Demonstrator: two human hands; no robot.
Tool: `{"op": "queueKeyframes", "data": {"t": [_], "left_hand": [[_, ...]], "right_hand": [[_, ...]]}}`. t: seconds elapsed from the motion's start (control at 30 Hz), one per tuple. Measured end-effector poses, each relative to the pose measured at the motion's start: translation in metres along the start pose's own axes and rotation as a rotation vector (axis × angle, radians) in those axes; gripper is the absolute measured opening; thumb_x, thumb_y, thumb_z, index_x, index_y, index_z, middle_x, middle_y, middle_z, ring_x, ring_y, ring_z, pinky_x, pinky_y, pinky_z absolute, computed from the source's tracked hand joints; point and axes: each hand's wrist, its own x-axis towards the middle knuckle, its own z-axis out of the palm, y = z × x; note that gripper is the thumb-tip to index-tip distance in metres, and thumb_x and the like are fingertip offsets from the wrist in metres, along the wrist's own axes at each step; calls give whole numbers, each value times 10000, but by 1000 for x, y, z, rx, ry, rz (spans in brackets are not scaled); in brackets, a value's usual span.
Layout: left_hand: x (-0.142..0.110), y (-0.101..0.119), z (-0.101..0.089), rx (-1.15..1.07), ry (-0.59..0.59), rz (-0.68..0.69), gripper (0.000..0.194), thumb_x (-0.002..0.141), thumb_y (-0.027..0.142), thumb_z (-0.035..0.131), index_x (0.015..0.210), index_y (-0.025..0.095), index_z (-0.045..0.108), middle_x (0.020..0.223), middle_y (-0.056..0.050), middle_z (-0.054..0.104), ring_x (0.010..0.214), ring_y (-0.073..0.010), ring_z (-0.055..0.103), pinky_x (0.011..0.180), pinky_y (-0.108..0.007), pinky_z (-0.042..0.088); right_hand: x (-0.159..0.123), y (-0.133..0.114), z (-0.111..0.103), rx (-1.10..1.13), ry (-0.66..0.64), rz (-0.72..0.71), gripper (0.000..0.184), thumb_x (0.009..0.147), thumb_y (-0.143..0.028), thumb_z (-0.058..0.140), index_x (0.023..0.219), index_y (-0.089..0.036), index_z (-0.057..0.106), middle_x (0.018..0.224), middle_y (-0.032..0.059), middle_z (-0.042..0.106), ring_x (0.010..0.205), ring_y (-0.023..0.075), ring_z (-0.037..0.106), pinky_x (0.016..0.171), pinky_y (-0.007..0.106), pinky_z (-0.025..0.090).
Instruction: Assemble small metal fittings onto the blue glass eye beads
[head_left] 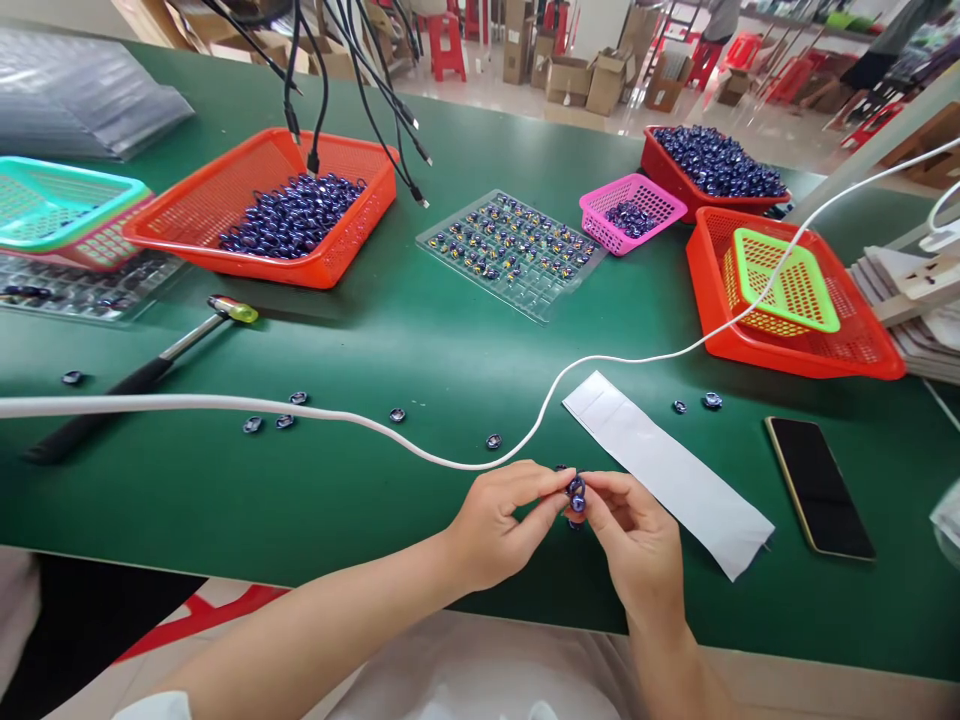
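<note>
Between my two hands is a small, shiny dark-blue part with a ring-like loop (577, 501), just above the table's near edge. My left hand (495, 522) pinches it from the left with thumb and forefinger. From the right, the thumb and fingers of my right hand (637, 535) close on the same part. Another bit of dark blue shows just below the fingertips, partly hidden. Similar loose parts lie on the green table, one of them (493, 441) just beyond my left hand. A white strip (667, 470) lies beside my right hand.
A white cable (420, 452) crosses the table beyond my hands. Left are a hammer (180, 345) and a red basket (352, 240) of blue parts, with black cables (360, 70) hanging above. A clear compartment tray (510, 250), pink basket (637, 200) and phone (819, 487) also lie around.
</note>
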Motion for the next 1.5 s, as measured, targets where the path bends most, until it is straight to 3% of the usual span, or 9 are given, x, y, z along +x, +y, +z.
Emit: {"op": "queueKeyframes", "data": {"t": [0.3,0.43,0.6,0.73,0.87,1.03,1.17,1.3,1.5], "left_hand": [[-1,2,-1,3,17,26,206,885,180,638,1032,241,769,800,-66,777,728,-183,691,719,-305,558],[-2,1,-2,50,23,81,237,877,123,628,1049,221,758,823,-80,773,741,-182,680,725,-305,554],[-3,-2,-2,38,32,85,233,869,121,645,1045,221,760,832,-77,777,742,-181,688,714,-297,557],[-1,1,-3,-14,-15,-52,189,888,180,634,1013,219,770,856,-67,781,745,-181,708,704,-281,560],[3,5,-9,-62,-55,-232,236,908,227,609,1120,206,712,973,-59,778,862,-191,732,813,-295,570],[5,6,-16,-29,-34,-183,191,857,274,688,1010,166,726,897,-61,761,817,-182,718,779,-277,564],[5,9,-12,43,-49,-153,118,807,244,733,895,166,750,813,-53,747,757,-172,696,757,-276,551],[5,7,-8,-83,-32,-349,74,811,222,700,837,168,743,805,-49,743,745,-165,687,727,-271,551],[11,-9,-13,-700,-147,-770,279,722,347,816,817,117,689,721,-37,708,597,-122,656,641,-258,547]], "right_hand": [[3,9,-7,174,-225,100,173,894,-292,673,1050,-236,724,926,40,684,668,133,652,609,288,598],[4,12,-6,261,-247,117,155,884,-247,686,1029,-255,740,909,15,649,650,119,642,588,276,592],[3,7,-5,177,-230,84,151,902,-258,663,1034,-250,735,913,17,645,644,118,646,598,278,596],[2,-2,-6,16,-198,-50,131,925,-256,621,1016,-241,714,864,11,638,641,119,647,582,257,587],[2,-6,-6,-263,-136,-269,115,911,-183,605,988,-231,675,851,25,660,710,146,654,616,271,578],[3,-1,-3,-564,-33,-599,212,850,-72,605,996,-227,605,812,18,651,666,142,615,605,279,546],[4,4,-2,-647,-4,-729,297,840,-52,604,1071,-237,575,840,38,651,717,171,641,628,311,569],[3,7,-1,-696,-7,-781,370,841,-37,623,1144,-240,562,913,65,663,805,188,654,709,351,593],[2,3,0,-610,-40,-727,414,856,-40,640,1222,-217,559,967,85,642,863,185,633,709,324,585]]}}
